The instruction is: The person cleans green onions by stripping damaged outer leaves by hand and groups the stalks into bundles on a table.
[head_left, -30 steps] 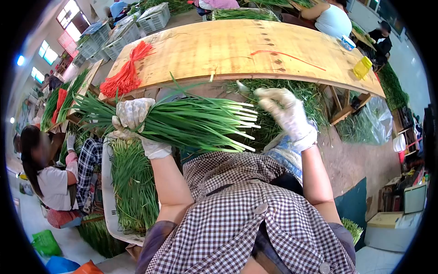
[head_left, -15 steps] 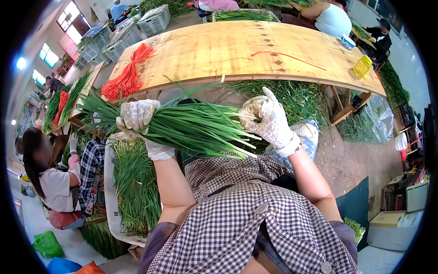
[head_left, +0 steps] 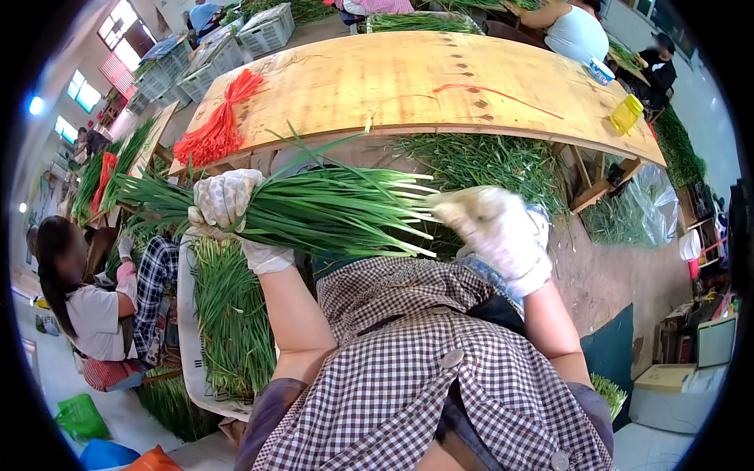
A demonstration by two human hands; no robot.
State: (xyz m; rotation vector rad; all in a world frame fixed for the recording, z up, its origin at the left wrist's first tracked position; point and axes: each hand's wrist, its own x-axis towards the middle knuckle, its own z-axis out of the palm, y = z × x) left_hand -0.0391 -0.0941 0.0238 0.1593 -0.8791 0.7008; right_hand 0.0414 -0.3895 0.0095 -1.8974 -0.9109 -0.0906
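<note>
My left hand point(head_left: 225, 206), in a pale, patterned glove, is wrapped round a bunch of garlic chives point(head_left: 322, 206). The bunch lies sideways above my lap, its dark green leaves to the left and its pale cut ends to the right. Close to those pale ends is my right hand point(head_left: 495, 231), also gloved. Motion smears its fingers, so I cannot tell whether it touches the stems. A single leaf with a pale tip sticks up from the top of the bunch toward the table edge.
Ahead stands a wooden table point(head_left: 345, 86) with red ties point(head_left: 216, 122), one loose red strip point(head_left: 499, 100) and a yellow container point(head_left: 626, 115). More chives fill a white crate point(head_left: 188, 330) at my left. Cut greens point(head_left: 503, 169) lie under the table. A co-worker point(head_left: 94, 314) sits at left.
My right hand has come away from the pale stem ends and moved right and down, blurring. My left hand and the bunch have shifted slightly left.
</note>
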